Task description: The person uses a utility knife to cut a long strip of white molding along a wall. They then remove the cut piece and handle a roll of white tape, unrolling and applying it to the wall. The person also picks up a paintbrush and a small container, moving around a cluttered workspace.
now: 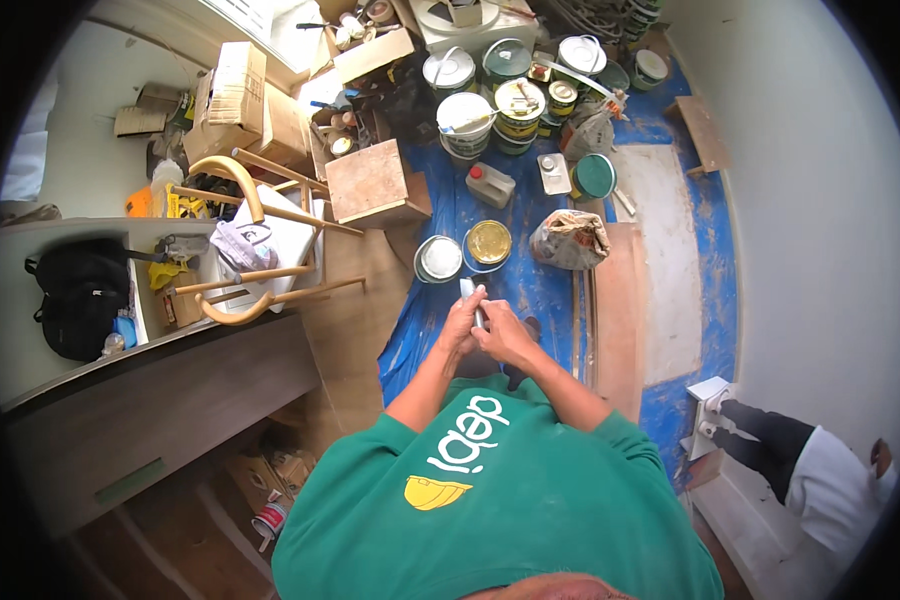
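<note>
In front of my body, my left hand (458,326) and my right hand (506,334) are close together, both closed around a narrow, pale grey-white tool (468,289). One end of it sticks out past my left fingers, and more of it shows between the hands. My grip hides the rest, so I cannot make out its exact kind. Just beyond my hands, two tubs stand side by side on the floor: one with a white top (439,259), one with a golden-yellow top (489,242). To their right is a crumpled paper sack (570,239).
Blue sheeting (540,290) covers the floor, with boards (620,310) along its right. Several buckets (465,115) crowd the far end near a plastic jerrycan (490,185). An overturned wooden chair (260,245) lies left. Another person (820,470) stands at lower right.
</note>
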A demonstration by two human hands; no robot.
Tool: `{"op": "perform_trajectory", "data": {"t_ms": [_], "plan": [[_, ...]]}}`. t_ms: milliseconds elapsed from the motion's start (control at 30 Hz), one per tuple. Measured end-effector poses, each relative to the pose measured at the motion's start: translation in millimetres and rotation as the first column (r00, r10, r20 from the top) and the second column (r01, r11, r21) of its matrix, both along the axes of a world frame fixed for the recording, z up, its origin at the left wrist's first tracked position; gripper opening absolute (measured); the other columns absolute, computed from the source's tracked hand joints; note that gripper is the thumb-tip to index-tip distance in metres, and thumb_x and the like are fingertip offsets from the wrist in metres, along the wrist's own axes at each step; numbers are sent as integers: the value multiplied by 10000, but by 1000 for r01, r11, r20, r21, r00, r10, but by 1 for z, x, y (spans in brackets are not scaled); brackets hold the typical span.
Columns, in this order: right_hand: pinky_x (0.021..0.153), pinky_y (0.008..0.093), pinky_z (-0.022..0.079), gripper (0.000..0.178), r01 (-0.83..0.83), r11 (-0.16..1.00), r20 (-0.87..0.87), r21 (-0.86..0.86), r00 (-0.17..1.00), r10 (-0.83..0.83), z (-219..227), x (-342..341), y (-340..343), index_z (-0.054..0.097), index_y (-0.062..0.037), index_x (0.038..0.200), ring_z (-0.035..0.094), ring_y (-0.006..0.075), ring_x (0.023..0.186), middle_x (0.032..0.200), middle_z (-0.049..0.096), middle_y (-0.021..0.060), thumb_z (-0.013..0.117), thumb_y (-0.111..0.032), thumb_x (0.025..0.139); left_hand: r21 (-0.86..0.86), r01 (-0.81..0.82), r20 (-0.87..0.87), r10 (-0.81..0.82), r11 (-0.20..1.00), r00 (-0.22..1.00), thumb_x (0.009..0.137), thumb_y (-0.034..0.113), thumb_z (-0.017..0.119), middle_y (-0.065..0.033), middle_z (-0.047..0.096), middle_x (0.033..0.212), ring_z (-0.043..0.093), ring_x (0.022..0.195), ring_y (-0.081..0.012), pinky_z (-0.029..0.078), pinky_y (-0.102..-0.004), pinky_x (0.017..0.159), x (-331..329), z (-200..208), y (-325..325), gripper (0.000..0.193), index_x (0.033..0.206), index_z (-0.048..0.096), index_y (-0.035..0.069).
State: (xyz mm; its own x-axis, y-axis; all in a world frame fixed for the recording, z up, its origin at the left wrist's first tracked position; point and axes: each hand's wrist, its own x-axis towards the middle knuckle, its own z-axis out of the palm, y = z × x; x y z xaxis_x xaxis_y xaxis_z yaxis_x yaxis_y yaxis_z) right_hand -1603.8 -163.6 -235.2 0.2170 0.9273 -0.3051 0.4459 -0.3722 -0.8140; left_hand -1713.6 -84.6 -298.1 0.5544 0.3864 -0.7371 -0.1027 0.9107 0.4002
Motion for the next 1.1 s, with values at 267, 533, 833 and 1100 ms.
{"op": "perform_trajectory", "data": {"t_ms": [267,533,833,1100], "plan": [[703,293,561,374,424,775,-289,-470,755,-588,-39,81,-48,554,3,1291,666,175,873,1022,652,118,595,-136,947,491,-110,-457,363,864,812,869,196,724,-73,587,714,578,503,-201,487,-333,430,-27,-153,208,264,966,556,17],[531,357,559,208,597,-105,464,-795,488,-739,-6,54,-348,672,0,1024,666,221,728,872,667,115,601,-125,873,426,206,-744,211,881,634,786,200,764,-129,658,725,637,582,-231,516,-377,519,-21,-226,374,316,1009,675,-6],[689,293,519,245,588,70,282,-806,486,-828,53,-4,-350,682,43,1008,623,135,763,856,689,65,686,-140,845,367,777,-913,358,511,195,778,274,740,-240,625,1125,576,1087,-395,452,-466,948,-29,-282,415,510,1204,606,28],[751,318,509,286,634,26,369,-773,483,-794,38,53,-432,699,10,1035,611,135,813,909,702,48,713,-182,823,323,757,-928,346,568,137,692,510,809,-286,522,1324,475,1253,-428,364,-472,1077,-28,-274,395,964,1389,426,-35]]}}
